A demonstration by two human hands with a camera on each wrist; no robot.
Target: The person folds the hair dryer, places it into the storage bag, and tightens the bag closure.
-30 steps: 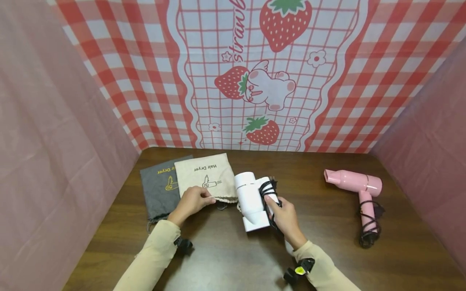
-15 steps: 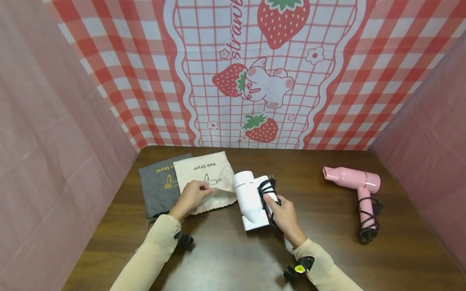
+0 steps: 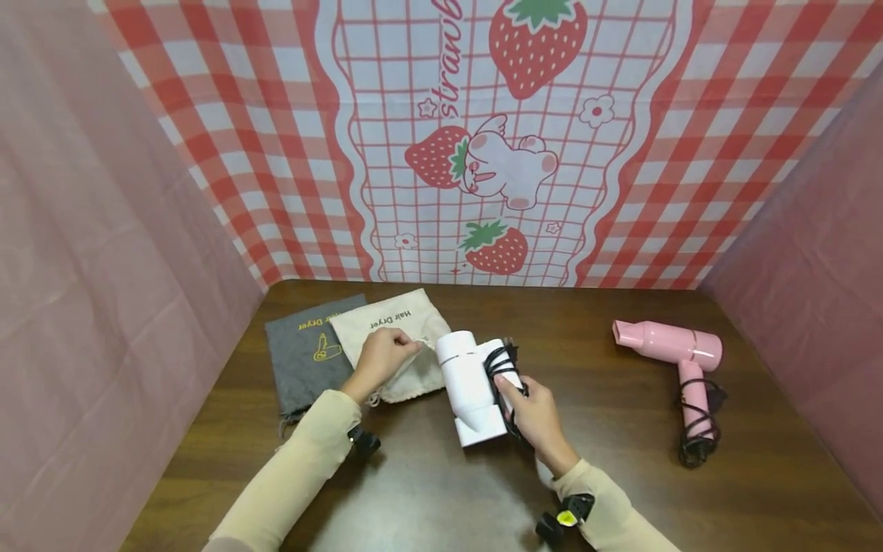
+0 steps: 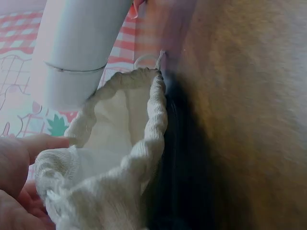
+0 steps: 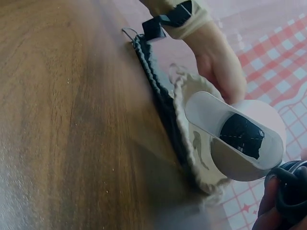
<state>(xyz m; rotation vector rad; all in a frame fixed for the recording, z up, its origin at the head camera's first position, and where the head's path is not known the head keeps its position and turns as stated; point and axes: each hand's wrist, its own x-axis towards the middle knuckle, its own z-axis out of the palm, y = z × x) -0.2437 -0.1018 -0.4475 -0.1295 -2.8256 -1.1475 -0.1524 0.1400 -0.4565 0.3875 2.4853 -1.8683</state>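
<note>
My left hand [image 3: 386, 356] pinches the upper edge of a cream drawstring pouch [image 3: 421, 383] printed "Hair Dryer". The pouch's gathered mouth [image 4: 154, 115] gapes in the left wrist view, its inside visible. In my right hand [image 3: 538, 418] is a white hair dryer [image 3: 467, 383], gripped by its folded handle with a black cord [image 3: 498, 360] wound round it. The dryer's barrel is just right of the pouch and overlaps its mouth in both wrist views. Its flat nozzle [image 5: 273, 139] faces the right wrist camera.
A grey pouch [image 3: 297, 376] with yellow print lies at the left, partly under the cream one. At the right of the wooden table [image 3: 441, 498] lies a pink hair dryer [image 3: 665, 343], its cord wrapped round the handle. A strawberry-print cloth [image 3: 510, 161] hangs behind, with pink curtains at both sides.
My left hand has lifted the cream pouch's upper edge and moved up and to the right, opening its mouth. The white hair dryer has shifted slightly left and down.
</note>
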